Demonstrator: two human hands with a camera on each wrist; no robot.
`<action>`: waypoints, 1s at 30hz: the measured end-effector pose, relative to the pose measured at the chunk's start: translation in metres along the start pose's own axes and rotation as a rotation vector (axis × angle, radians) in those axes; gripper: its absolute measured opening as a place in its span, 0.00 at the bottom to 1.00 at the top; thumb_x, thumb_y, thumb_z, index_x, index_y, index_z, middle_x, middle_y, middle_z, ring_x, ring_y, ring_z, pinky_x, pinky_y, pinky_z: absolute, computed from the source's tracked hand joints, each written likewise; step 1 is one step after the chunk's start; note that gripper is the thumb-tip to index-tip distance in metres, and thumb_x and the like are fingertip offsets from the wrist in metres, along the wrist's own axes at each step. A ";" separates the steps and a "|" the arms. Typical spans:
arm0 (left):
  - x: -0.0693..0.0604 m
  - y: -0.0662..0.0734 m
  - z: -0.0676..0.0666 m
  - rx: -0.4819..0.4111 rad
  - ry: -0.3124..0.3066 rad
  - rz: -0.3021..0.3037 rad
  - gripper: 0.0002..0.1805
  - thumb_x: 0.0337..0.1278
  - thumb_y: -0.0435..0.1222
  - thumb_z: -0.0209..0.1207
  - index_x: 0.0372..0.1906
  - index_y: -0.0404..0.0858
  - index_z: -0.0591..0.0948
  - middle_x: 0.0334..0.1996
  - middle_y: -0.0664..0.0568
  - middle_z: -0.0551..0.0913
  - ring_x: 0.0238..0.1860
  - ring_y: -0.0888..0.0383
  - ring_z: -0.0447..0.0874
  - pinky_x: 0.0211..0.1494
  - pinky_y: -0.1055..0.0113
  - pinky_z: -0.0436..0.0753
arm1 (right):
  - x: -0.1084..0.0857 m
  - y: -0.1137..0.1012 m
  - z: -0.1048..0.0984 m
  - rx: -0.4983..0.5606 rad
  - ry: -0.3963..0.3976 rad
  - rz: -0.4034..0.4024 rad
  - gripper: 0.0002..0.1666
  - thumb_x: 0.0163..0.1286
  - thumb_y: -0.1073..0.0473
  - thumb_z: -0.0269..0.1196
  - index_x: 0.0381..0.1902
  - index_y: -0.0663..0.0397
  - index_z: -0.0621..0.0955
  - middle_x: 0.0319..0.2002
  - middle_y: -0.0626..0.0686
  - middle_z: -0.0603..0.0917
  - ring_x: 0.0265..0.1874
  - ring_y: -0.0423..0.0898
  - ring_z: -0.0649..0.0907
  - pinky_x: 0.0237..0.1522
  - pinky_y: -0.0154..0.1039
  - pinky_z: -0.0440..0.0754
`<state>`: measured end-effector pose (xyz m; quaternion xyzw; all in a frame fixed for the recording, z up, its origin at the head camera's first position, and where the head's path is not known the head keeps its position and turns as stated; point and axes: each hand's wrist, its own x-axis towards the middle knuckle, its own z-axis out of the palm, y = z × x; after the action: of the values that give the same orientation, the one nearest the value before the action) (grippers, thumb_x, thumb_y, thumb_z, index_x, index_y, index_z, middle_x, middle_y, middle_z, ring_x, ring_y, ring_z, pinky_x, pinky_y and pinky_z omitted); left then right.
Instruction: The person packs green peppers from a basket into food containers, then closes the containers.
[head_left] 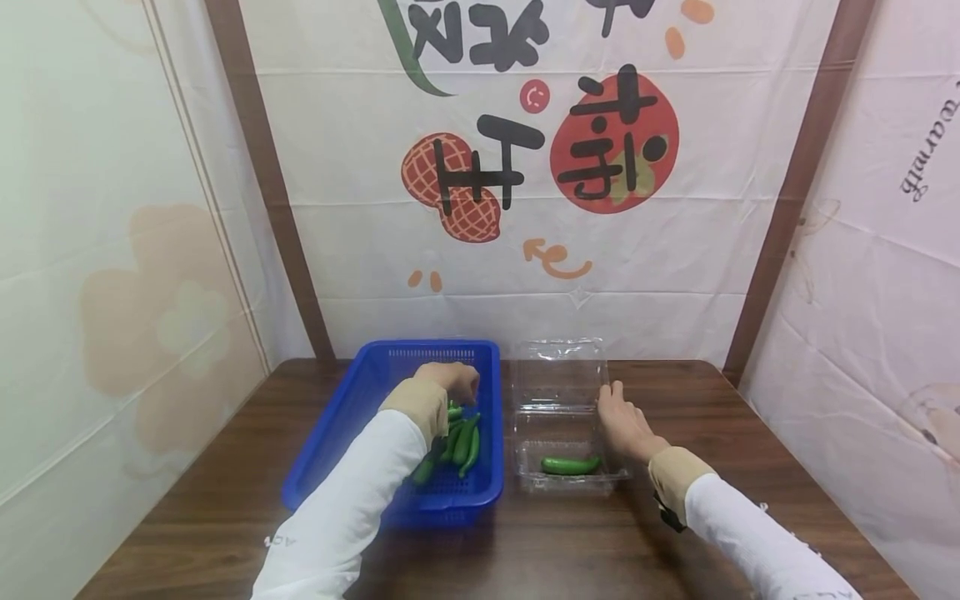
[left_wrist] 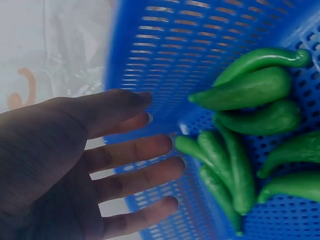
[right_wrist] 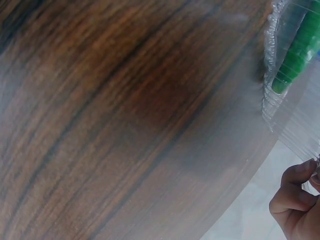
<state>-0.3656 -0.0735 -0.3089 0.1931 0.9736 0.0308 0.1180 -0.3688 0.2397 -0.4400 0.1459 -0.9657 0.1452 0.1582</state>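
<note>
So the left arm point(head_left: 341, 500) is angling up from the bottom edge, left of center in the head view, and the left hand point(head_left: 450, 379) is kinda drooping near the middle. In the left wrist view its fingers point(left_wrist: 137, 151) are pointing right, pretty straight and spreading apart, thumb point(left_wrist: 117, 102) lying along the top. The right arm point(head_left: 750, 521) is slanting in from the lower right, with the right hand point(head_left: 626, 425) pinching, lower right of its wrist view.

The cuff point(head_left: 418, 404) behind the left hand point(head_left: 452, 379) partly covers green peppers point(head_left: 462, 442), while the right-wrist view's edge crops the right hand point(right_wrist: 298, 202) and, above it, the clear clamshell point(right_wrist: 295, 122) and its pepper point(right_wrist: 297, 57).
</note>
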 end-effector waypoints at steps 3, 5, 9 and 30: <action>0.000 -0.005 0.008 -0.014 -0.003 -0.017 0.06 0.56 0.40 0.67 0.36 0.44 0.82 0.29 0.55 0.81 0.33 0.56 0.78 0.40 0.59 0.78 | 0.000 -0.001 0.000 0.005 -0.004 0.000 0.04 0.75 0.68 0.44 0.41 0.66 0.64 0.39 0.63 0.63 0.17 0.56 0.74 0.21 0.53 0.74; 0.000 -0.007 0.013 -0.029 -0.013 -0.029 0.07 0.57 0.41 0.67 0.37 0.44 0.83 0.30 0.54 0.82 0.33 0.56 0.78 0.43 0.58 0.78 | 0.000 -0.001 -0.001 0.004 -0.001 -0.001 0.04 0.75 0.67 0.44 0.41 0.66 0.64 0.39 0.64 0.63 0.17 0.57 0.74 0.21 0.54 0.75; 0.000 -0.009 0.022 -0.043 -0.010 -0.031 0.08 0.59 0.42 0.66 0.38 0.42 0.82 0.32 0.54 0.82 0.35 0.56 0.77 0.47 0.56 0.78 | 0.000 -0.002 -0.002 0.001 0.003 0.000 0.03 0.72 0.69 0.47 0.41 0.66 0.64 0.39 0.64 0.64 0.17 0.57 0.74 0.20 0.53 0.75; -0.002 0.000 0.051 -0.460 0.050 -0.290 0.16 0.47 0.33 0.73 0.41 0.39 0.79 0.42 0.44 0.79 0.45 0.49 0.79 0.49 0.57 0.82 | -0.001 -0.003 -0.004 -0.018 -0.008 0.012 0.07 0.67 0.73 0.48 0.42 0.66 0.65 0.42 0.66 0.65 0.19 0.60 0.76 0.24 0.57 0.76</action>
<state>-0.3516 -0.0738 -0.3575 0.0191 0.9610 0.2387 0.1381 -0.3657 0.2384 -0.4354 0.1394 -0.9684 0.1370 0.1548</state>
